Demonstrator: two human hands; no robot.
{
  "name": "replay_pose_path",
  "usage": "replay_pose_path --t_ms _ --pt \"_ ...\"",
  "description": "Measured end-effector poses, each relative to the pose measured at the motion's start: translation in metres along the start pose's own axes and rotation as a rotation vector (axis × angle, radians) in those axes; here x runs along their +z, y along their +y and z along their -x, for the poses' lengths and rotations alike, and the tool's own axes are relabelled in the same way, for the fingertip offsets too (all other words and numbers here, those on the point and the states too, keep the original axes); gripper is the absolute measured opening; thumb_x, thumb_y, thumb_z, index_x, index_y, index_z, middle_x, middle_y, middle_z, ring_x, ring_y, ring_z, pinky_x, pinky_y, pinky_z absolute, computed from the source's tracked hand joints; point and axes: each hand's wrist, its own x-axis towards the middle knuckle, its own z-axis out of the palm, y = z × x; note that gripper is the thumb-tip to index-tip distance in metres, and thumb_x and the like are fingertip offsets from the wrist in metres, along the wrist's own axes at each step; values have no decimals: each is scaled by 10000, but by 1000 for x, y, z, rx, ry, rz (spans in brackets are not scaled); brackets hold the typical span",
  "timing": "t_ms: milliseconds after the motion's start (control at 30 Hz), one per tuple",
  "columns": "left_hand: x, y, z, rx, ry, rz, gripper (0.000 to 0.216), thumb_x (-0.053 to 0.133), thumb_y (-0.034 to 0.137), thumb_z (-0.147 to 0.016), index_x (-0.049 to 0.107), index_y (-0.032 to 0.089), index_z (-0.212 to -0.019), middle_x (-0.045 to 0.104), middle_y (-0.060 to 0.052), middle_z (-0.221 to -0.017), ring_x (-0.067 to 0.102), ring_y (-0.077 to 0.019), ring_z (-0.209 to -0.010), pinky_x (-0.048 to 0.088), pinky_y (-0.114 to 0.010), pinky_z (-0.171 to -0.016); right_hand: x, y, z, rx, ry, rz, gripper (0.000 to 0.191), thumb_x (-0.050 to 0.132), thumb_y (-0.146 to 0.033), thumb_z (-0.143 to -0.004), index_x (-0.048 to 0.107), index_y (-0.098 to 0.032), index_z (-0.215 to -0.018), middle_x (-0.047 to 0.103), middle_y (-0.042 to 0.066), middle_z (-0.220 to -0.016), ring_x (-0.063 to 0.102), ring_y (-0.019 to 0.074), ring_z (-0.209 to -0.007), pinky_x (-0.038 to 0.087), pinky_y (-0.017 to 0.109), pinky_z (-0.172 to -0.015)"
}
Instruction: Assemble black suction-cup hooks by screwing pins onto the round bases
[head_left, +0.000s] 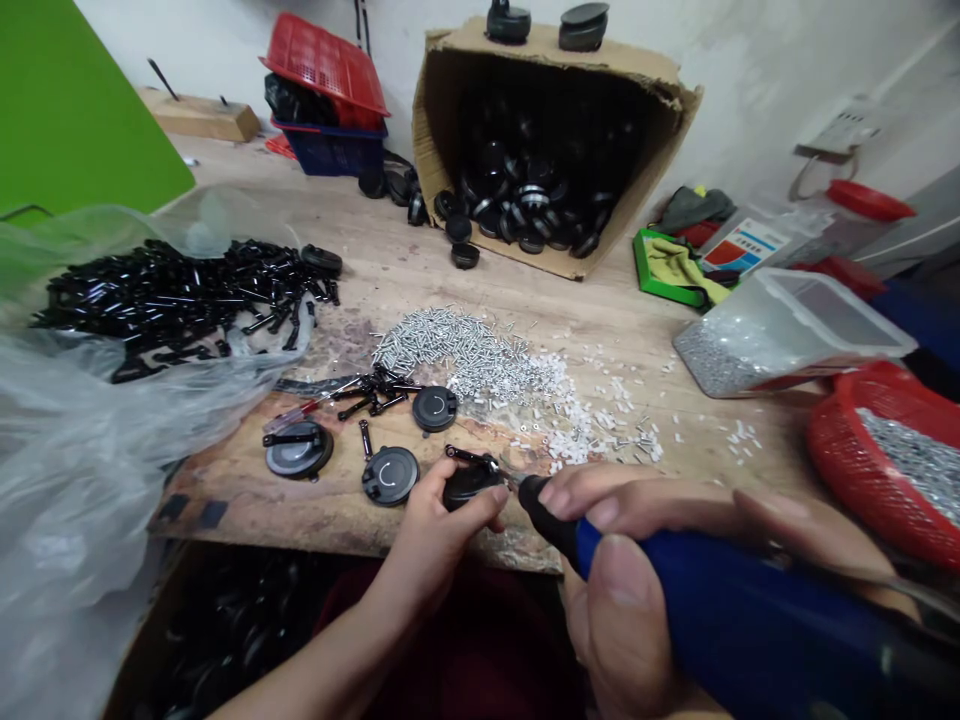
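My left hand (442,525) grips a round black plastic part (466,484) near the board's front edge, with a short black arm (471,458) lying across its top. In my right hand (637,570) is a blue electric screwdriver (720,590) with a black nose. Its tip meets the right side of the held part, at the end of the arm; the screw itself is too small to make out. Beside my left hand lie a round black part (391,475), another such part (435,408) behind it, and one with an arm on top (298,449).
Loose screws (450,345) and white plastic bits (577,420) are heaped ahead. A plastic bag of black arms (172,290) lies left. Behind stands a cardboard box (442,110) of round parts. A clear tub (795,320) and red basket (840,440) stand right.
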Motion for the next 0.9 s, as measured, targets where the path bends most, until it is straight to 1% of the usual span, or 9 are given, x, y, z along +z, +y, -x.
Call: replay_pose_path --t_ms 100,167,267,333,533,600,733,800,900 --pt "1 0 0 1 9 13 242 711 292 -723 574 175 -884 633 27 -719 582 -109 -661 455 -224 -702 6 -1 0 -49 -2 -10 487 556 2 -618 493 -238 -1037 611 -69 -688 631 152 -564 591 384 -571" --pt "1 1 0 0 9 14 234 710 291 -724 569 174 -869 646 23 -713 593 -113 -666 455 -224 -706 5 2 -1 -106 -10 -29 503 542 16 -610 487 -219 -1052 619 -59 -700 627 149 -564 586 372 -548" --pt "0 1 1 -5 8 19 239 711 286 -724 567 169 -875 651 23 -690 595 -112 -667 451 -216 -698 1 7 1 -141 -79 -57 559 548 37 -601 468 -185 -1107 627 -46 -735 636 166 -592 588 406 -563" --pt "-1 1 1 5 22 26 237 714 281 -720 568 167 -869 645 28 -691 594 -105 -664 448 -204 -685 -2 8 1 -118 -119 -59 587 555 48 -607 447 -176 -1139 624 -45 -761 645 174 -617 589 431 -583" --pt "0 2 1 5 37 2 230 722 274 -709 568 162 -838 640 36 -685 590 -89 -634 436 -180 -634 -5 4 1 -185 -184 0 608 541 36 -585 423 -175 -1143 618 -58 -777 641 153 -642 586 374 -604" --pt "0 2 1 -6 34 5 230 721 276 -711 565 161 -835 634 39 -680 589 -86 -629 432 -177 -628 -5 2 1 -155 -192 11 615 550 30 -590 418 -187 -1150 623 -60 -785 643 154 -655 587 378 -642" --pt "0 3 2 -1 34 10 220 716 272 -715 554 168 -822 629 48 -661 575 -78 -621 425 -169 -624 0 2 3 -165 -136 17 577 519 42 -598 436 -193 -1118 596 -65 -736 626 139 -609 579 355 -594" --pt "0 3 2 2 30 -1 202 713 258 -713 556 169 -803 624 50 -649 569 -76 -619 424 -165 -622 1 6 6 -135 -124 38 540 529 6 -635 425 -213 -1118 577 -65 -727 622 135 -601 579 358 -590" --pt "1 6 3 -10 34 -6 195 719 244 -699 566 164 -789 618 47 -669 562 -76 -628 434 -166 -626 -2 15 12 -94 -199 82 338 517 -103 -752 421 -246 -1043 555 -51 -733 621 134 -631 571 358 -603"
